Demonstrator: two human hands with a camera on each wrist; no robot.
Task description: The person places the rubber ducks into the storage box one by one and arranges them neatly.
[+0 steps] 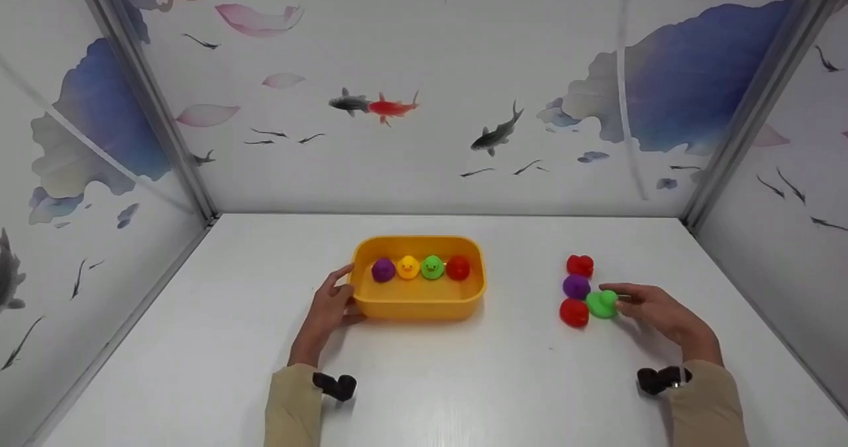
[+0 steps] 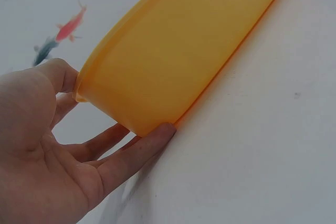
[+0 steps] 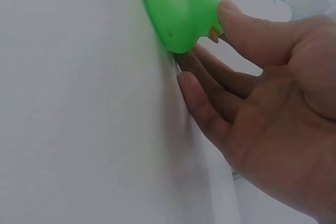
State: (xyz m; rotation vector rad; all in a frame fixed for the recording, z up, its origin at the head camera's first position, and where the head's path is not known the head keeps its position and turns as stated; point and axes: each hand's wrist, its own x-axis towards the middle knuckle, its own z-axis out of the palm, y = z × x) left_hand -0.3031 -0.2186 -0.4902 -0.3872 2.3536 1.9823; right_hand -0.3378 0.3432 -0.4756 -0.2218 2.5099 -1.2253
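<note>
A yellow plastic basin [image 1: 417,309] stands on the white table. Its left end is held by my left hand [image 1: 329,306]; in the left wrist view the thumb bends at the rim and other fingers [image 2: 137,156] touch low on the wall. Inside sit a purple duck [image 1: 383,270], a yellow duck [image 1: 408,267], a green duck [image 1: 432,267] and a red duck [image 1: 458,268]. On the right, my right hand [image 1: 662,311] pinches another green rubber duck [image 1: 601,304], with the thumb on its head in the right wrist view.
Beside the held duck are a red duck [image 1: 580,265] at the back, a purple duck [image 1: 576,287] in the middle and a red duck [image 1: 574,313] in front. Printed walls [image 1: 424,169] enclose the white table [image 1: 464,381] at the back and both sides.
</note>
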